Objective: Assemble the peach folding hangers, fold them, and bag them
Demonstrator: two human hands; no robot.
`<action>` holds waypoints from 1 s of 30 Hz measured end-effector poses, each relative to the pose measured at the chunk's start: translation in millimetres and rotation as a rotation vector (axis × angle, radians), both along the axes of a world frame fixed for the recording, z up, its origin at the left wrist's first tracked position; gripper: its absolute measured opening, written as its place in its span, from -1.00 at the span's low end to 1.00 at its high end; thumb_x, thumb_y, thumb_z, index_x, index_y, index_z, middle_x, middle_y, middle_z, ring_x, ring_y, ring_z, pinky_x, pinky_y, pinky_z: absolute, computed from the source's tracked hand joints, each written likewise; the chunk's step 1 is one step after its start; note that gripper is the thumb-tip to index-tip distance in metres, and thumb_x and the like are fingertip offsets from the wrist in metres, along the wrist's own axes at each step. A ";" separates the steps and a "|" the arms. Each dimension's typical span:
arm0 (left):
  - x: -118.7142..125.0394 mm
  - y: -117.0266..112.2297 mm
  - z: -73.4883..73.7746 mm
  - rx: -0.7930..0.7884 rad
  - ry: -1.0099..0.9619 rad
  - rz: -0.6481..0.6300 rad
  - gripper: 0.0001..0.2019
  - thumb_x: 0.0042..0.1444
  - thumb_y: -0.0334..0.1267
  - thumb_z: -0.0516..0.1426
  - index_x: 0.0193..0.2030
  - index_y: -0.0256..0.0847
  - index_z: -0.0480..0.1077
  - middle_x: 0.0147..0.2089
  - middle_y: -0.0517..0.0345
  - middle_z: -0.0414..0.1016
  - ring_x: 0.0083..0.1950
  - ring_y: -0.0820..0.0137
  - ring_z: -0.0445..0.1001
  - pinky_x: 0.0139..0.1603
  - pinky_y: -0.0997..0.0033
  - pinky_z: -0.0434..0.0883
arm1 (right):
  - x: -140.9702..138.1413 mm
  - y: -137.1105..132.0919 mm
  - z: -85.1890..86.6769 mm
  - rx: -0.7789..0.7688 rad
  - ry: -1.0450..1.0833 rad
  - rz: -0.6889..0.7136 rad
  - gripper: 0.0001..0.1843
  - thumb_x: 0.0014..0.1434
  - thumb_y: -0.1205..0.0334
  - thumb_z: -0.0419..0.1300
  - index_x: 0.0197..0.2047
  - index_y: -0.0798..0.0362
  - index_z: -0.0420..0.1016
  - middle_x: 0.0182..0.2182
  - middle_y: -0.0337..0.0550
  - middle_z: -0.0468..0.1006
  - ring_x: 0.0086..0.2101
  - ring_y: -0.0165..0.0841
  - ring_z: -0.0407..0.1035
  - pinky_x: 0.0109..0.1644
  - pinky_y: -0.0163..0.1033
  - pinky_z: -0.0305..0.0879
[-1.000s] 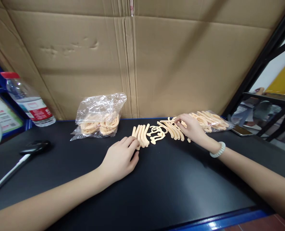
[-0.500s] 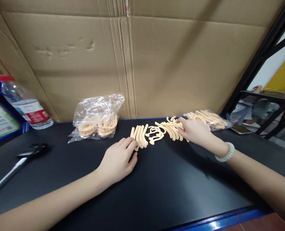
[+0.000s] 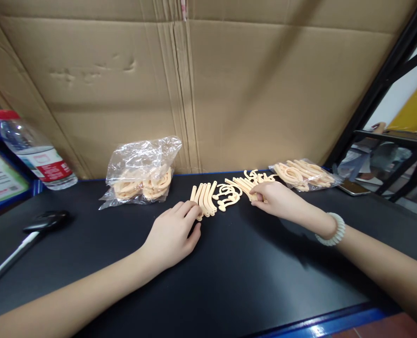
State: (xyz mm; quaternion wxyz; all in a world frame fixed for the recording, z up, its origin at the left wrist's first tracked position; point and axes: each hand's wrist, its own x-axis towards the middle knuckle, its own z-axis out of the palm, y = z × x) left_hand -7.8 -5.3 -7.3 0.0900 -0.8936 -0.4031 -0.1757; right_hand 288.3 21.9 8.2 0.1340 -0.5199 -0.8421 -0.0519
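Note:
My left hand (image 3: 175, 232) rests on the table with its fingers bent inward, the fingertips at the near left end of a row of curved peach-coloured strips (image 3: 205, 199) with small holes at their ends. Farther right, thumb and forefinger of my right hand (image 3: 276, 199) close on the near end of a curved strip in a second slanted row (image 3: 242, 186); the fingers partly cover that row. Between the two rows lie thin curved peach pieces (image 3: 229, 193) with rounded ends. Small hooked pieces (image 3: 252, 175) sit behind the second row.
A clear bag (image 3: 141, 176) of ring-shaped peach parts stands at the back left, another bag (image 3: 308, 174) at the back right beside a phone (image 3: 353, 188). A water bottle (image 3: 41, 157) and a black device with a white cable (image 3: 46, 220) are on the left. Cardboard (image 3: 264, 84) walls the back.
My right hand has moved slightly left and nearer, from the far end of the right row to its near ends, uncovering hooked pieces behind. My left hand stays put.

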 end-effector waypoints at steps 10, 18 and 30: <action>0.9 0.7 -0.1 -0.009 0.010 0.006 -0.87 0.20 -0.36 -0.01 -0.16 -0.20 0.32 -0.07 0.02 0.47 -0.09 0.17 0.47 -0.14 0.15 0.48 | 1.4 7.6 -8.9 0.121 -0.003 0.082 -0.79 0.27 0.37 0.12 -0.33 0.12 0.59 -0.24 0.01 0.53 -0.21 -0.21 0.39 -0.12 -0.13 0.31; 0.6 0.8 0.3 -0.001 0.019 0.005 -0.87 0.20 -0.37 -0.01 -0.16 -0.20 0.32 -0.06 0.00 0.48 -0.08 0.18 0.47 -0.13 0.16 0.49 | 9.7 18.1 -8.6 0.150 -0.094 0.112 -0.73 0.33 0.34 0.05 -0.22 0.15 0.60 -0.19 0.04 0.56 -0.14 -0.18 0.39 -0.05 -0.10 0.31; 0.4 -0.4 1.1 0.016 0.000 -0.013 -0.86 0.19 -0.37 -0.02 -0.16 -0.19 0.32 -0.09 0.02 0.48 -0.11 0.19 0.48 -0.16 0.18 0.48 | 3.1 7.9 1.2 0.194 -0.287 0.087 -0.79 0.22 0.52 0.11 -0.30 0.12 0.55 -0.26 0.00 0.56 -0.15 -0.16 0.32 -0.10 -0.11 0.16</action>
